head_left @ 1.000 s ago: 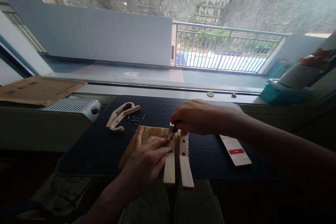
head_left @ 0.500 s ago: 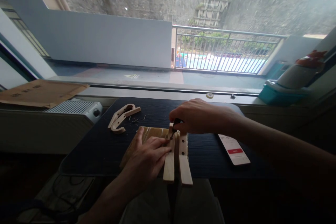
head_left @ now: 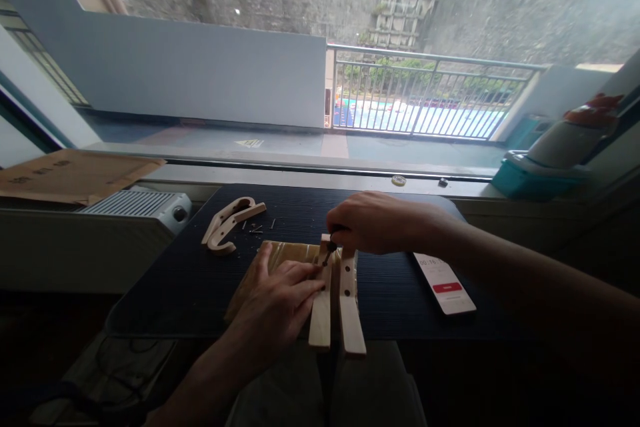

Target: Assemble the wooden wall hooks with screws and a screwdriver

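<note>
My left hand (head_left: 280, 300) lies flat, fingers together, on a light wooden board (head_left: 287, 255), pressing against a pale wooden hook piece (head_left: 321, 310). A second wooden hook piece (head_left: 351, 310) lies just to its right; both stick out over the dark table's (head_left: 175, 287) near edge. My right hand (head_left: 377, 221) is closed around a small dark screwdriver (head_left: 330, 248), whose tip points down at the top of the left hook piece.
Another pair of wooden hooks (head_left: 227, 221) lies at the table's back left, with loose screws (head_left: 257, 228) beside it. A phone (head_left: 445, 282) with a lit screen lies to the right. A grey heater (head_left: 137, 203) and cardboard (head_left: 70, 173) stand left; a teal box (head_left: 535, 177) sits on the sill.
Both hands keep their places on the board and the hook piece. The right hand has shifted only slightly at the screwdriver; the view has wobbled a little.
</note>
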### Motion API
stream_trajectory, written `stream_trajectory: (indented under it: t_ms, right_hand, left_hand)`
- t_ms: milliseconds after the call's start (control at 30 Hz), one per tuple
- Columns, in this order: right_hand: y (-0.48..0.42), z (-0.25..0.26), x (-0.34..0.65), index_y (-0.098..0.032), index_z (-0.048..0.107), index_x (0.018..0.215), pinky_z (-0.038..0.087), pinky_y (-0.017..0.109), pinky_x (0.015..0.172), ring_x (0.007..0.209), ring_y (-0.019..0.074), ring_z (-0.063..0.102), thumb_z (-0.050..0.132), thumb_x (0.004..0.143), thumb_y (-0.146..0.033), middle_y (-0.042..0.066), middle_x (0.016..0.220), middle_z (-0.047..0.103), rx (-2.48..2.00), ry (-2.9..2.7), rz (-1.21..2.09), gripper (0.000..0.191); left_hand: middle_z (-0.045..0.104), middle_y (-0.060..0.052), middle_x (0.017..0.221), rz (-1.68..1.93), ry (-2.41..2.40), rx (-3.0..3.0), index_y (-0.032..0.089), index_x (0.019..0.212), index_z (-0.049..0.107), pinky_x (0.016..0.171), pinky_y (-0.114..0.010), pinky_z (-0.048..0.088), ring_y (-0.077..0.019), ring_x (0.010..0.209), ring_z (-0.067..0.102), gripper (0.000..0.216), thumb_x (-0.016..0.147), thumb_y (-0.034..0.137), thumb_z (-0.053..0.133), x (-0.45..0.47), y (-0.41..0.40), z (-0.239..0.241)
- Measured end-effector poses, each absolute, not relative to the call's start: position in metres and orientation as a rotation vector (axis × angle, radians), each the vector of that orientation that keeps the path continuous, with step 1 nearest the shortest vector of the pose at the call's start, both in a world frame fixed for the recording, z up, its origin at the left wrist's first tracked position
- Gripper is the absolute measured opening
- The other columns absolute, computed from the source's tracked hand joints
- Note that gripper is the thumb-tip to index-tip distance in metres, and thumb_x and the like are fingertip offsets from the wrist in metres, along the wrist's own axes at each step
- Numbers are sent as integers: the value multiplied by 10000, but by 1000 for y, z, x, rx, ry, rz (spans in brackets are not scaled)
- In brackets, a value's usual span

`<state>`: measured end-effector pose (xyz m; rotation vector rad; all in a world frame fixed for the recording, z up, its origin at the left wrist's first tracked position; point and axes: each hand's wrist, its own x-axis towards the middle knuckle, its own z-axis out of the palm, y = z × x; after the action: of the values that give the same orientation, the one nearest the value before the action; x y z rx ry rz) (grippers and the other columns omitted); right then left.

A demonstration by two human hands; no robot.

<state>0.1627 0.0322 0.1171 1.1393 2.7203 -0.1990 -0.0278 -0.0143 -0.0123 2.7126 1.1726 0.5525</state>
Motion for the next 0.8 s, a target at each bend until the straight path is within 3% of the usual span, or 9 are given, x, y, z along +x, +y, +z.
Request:
stream_trajectory:
  t_ms: [233,400,600,800]
  right_hand:
    - [31,117,160,-137,645,832,275,240,493,553,99,441,468,863,-279,30,703,612,1141,2705,-102,229]
    - [26,121,164,-181,648,968,292,231,526,636,106,501,530,820,-191,16,786,640,1065,2808,-127,190]
    - [26,116,161,-158,654,850,305,234,561,639,99,490,518,799,-107,19,761,634,972,2802,-114,154]
    - [29,111,158,-140,636,812,281,239,526,555,88,427,446,864,-190,27,685,606,1077,2758,-117,203]
  left_hand:
    - [650,-18,1097,534,1200,2704,284,1032,634,1045,-670,-21,-201,1042,571,276,847,172,463,-27,-16,-10]
    - [642,-20,1125,521,1194,2710,291,1067,619,1049,-666,-23,-203,1062,564,284,859,180,461,-28,-16,-13]
    - [646,-12,1119,559,1164,2725,301,1070,613,1051,-665,-31,-199,1063,567,276,865,188,467,-30,-13,-17]
    - [646,-7,1115,551,1168,2721,303,1070,614,1059,-654,-29,-192,1058,568,279,865,188,464,-29,-13,-16]
